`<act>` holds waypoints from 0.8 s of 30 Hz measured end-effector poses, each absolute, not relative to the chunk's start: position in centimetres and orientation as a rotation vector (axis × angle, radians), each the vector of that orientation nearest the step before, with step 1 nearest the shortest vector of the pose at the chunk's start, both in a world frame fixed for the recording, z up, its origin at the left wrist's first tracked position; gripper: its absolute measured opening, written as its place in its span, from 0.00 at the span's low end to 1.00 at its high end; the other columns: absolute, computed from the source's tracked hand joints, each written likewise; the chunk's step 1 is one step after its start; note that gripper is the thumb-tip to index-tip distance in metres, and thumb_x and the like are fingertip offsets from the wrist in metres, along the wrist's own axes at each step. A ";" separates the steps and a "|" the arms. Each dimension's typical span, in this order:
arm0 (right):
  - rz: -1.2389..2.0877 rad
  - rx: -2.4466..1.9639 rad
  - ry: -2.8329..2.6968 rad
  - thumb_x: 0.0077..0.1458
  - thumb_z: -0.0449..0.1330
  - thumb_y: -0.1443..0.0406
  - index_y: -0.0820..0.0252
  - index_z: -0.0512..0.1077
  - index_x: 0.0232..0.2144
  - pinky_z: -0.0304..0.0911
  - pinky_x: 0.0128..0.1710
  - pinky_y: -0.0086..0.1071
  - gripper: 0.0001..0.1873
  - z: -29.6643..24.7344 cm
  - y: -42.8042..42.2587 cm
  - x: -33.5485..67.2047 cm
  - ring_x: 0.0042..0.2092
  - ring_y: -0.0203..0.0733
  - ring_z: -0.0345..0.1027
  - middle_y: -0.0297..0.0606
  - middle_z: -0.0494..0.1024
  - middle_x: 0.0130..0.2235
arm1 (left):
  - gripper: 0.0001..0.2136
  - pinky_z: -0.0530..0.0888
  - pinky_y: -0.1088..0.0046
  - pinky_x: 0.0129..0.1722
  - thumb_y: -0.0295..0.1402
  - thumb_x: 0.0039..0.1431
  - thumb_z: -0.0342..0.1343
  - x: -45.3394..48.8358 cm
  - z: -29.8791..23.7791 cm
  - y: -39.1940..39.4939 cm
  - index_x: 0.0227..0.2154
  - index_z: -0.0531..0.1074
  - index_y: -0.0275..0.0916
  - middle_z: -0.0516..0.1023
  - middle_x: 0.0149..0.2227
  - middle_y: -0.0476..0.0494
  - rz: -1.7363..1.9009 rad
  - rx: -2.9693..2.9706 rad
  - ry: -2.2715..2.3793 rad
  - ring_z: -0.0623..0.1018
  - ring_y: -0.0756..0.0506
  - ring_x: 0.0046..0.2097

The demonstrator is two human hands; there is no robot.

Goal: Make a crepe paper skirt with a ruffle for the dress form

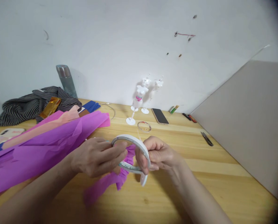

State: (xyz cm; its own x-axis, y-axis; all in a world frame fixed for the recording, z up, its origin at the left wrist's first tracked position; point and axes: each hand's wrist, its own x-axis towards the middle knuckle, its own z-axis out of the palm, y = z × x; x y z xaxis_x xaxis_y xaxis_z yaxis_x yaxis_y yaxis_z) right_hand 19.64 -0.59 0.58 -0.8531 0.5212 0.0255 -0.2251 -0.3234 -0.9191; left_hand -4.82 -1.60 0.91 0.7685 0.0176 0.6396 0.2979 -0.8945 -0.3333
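My right hand point(156, 154) pinches a white roll of narrow tape point(135, 140), its fingers reaching through the ring. Beside it, my left hand point(99, 157) is closed, its fingertips overlapping the roll's left side. A gathered purple paper strip point(122, 177) hangs beneath and behind the roll. The left hand seems to grip a small white dress form dressed in this paper; its body is mostly hidden, and a round white base point(143, 179) shows below the roll. Farther back stands another white dress form point(139, 98) with a pink band at its waist.
Purple and pink paper sheets point(48, 146) cover the left, before a striped cloth point(20, 104) and a bottle point(66, 81). Behind my hands lie a bracelet-like ring point(144, 126) and a phone point(159, 116). Black snips point(206, 139) rest near the right-hand panel point(251, 112).
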 end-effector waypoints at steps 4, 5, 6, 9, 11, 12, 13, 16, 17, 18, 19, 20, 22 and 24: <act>2.185 -0.389 -1.433 0.51 0.63 0.56 0.67 0.75 0.25 0.39 0.15 0.23 0.17 0.5 -0.3 19.9 0.15 0.23 0.42 0.35 0.72 0.20 | 0.09 0.69 0.70 0.22 0.31 0.64 0.46 -4.9 0.7 -1.4 0.42 0.69 0.33 0.81 0.41 0.37 -0.939 -2.607 -0.213 0.74 0.48 0.27; 2.161 -0.395 -1.454 0.51 0.63 0.55 0.67 0.75 0.25 0.38 0.15 0.23 0.18 0.6 -0.2 20.1 0.15 0.23 0.42 0.35 0.71 0.19 | 0.09 0.69 0.71 0.22 0.30 0.64 0.46 -4.9 0.7 -1.4 0.42 0.69 0.33 0.81 0.41 0.37 -0.959 -2.611 -0.198 0.74 0.48 0.27; 2.132 -0.394 -1.488 0.52 0.63 0.55 0.68 0.75 0.25 0.38 0.15 0.23 0.18 0.6 -0.1 20.3 0.15 0.23 0.42 0.34 0.71 0.19 | 0.09 0.70 0.71 0.22 0.30 0.63 0.47 -4.9 0.7 -1.5 0.42 0.69 0.33 0.81 0.41 0.36 -1.003 -2.609 -0.191 0.75 0.48 0.27; 1.965 -0.433 -1.701 0.54 0.61 0.54 0.69 0.75 0.27 0.43 0.16 0.23 0.20 1.1 0.2 20.7 0.17 0.25 0.47 0.35 0.72 0.21 | 0.09 0.73 0.73 0.26 0.32 0.61 0.51 -4.8 1.0 -2.2 0.41 0.71 0.34 0.81 0.40 0.36 -1.274 -2.598 -0.235 0.77 0.48 0.30; 1.774 -0.528 -1.913 0.56 0.59 0.53 0.68 0.74 0.29 0.52 0.21 0.25 0.21 1.7 0.1 20.9 0.22 0.29 0.57 0.37 0.73 0.24 | 0.10 0.76 0.73 0.31 0.33 0.60 0.53 -4.7 1.4 -2.8 0.42 0.72 0.37 0.81 0.40 0.38 -1.480 -2.597 -0.442 0.79 0.47 0.35; 1.663 -0.592 -2.019 0.57 0.57 0.52 0.68 0.74 0.29 0.56 0.25 0.26 0.21 2.1 0.0 20.9 0.25 0.32 0.61 0.38 0.73 0.25 | 0.09 0.77 0.73 0.34 0.31 0.59 0.54 -4.6 1.6 -3.1 0.42 0.73 0.39 0.81 0.40 0.40 -1.597 -2.566 -0.638 0.80 0.47 0.37; 1.544 -0.651 -2.116 0.59 0.55 0.52 0.67 0.73 0.28 0.57 0.27 0.27 0.22 2.4 -0.1 20.8 0.27 0.34 0.63 0.38 0.72 0.26 | 0.09 0.77 0.74 0.35 0.28 0.59 0.54 -4.6 1.8 -3.2 0.42 0.73 0.41 0.80 0.40 0.42 -1.704 -2.538 -0.823 0.80 0.47 0.39; 1.128 -0.782 -2.363 0.63 0.50 0.55 0.64 0.68 0.24 0.54 0.27 0.28 0.22 3.1 -0.7 20.4 0.27 0.33 0.59 0.35 0.67 0.25 | 0.11 0.75 0.78 0.33 0.24 0.58 0.54 -4.3 2.0 -3.1 0.41 0.75 0.42 0.80 0.40 0.45 -1.846 -2.553 -1.187 0.79 0.49 0.39; 1.003 -0.798 -2.422 0.64 0.49 0.57 0.63 0.67 0.23 0.52 0.27 0.28 0.21 3.2 -1.0 20.2 0.26 0.33 0.57 0.33 0.66 0.24 | 0.11 0.75 0.79 0.31 0.24 0.58 0.54 -4.2 2.0 -2.9 0.41 0.75 0.41 0.80 0.39 0.45 -1.828 -2.604 -1.234 0.78 0.50 0.37; 0.906 -0.800 -2.468 0.65 0.48 0.59 0.63 0.65 0.23 0.52 0.27 0.28 0.20 3.2 -1.2 20.0 0.26 0.33 0.55 0.33 0.65 0.24 | 0.11 0.74 0.80 0.29 0.24 0.58 0.54 -4.0 2.0 -2.6 0.42 0.75 0.40 0.79 0.39 0.44 -1.785 -2.664 -1.257 0.78 0.51 0.36; 0.835 -0.795 -2.505 0.65 0.48 0.61 0.62 0.65 0.23 0.51 0.28 0.28 0.19 3.2 -1.4 19.8 0.26 0.33 0.55 0.32 0.65 0.24 | 0.12 0.73 0.81 0.28 0.24 0.58 0.53 -3.9 1.8 -2.4 0.43 0.75 0.39 0.79 0.39 0.44 -1.732 -2.720 -1.258 0.77 0.52 0.35; 0.785 -0.798 -2.538 0.65 0.47 0.62 0.62 0.65 0.24 0.52 0.28 0.28 0.18 3.2 -1.6 19.6 0.27 0.33 0.56 0.33 0.66 0.24 | 0.13 0.72 0.82 0.28 0.24 0.58 0.53 -3.8 1.7 -2.2 0.45 0.74 0.39 0.79 0.39 0.44 -1.675 -2.769 -1.238 0.77 0.52 0.34; 0.720 -0.823 -2.604 0.65 0.47 0.64 0.61 0.66 0.25 0.52 0.29 0.28 0.17 3.2 -2.0 19.3 0.28 0.34 0.59 0.34 0.69 0.26 | 0.17 0.73 0.80 0.30 0.23 0.60 0.50 -3.7 1.2 -1.8 0.50 0.71 0.40 0.79 0.38 0.44 -1.548 -2.847 -1.148 0.77 0.52 0.35; 0.700 -0.853 -2.654 0.65 0.47 0.64 0.61 0.67 0.27 0.53 0.29 0.28 0.16 3.3 -2.3 19.0 0.30 0.35 0.62 0.36 0.72 0.28 | 0.17 0.73 0.78 0.33 0.23 0.61 0.48 -3.8 0.7 -1.5 0.51 0.70 0.40 0.79 0.36 0.45 -1.436 -2.878 -1.018 0.77 0.51 0.35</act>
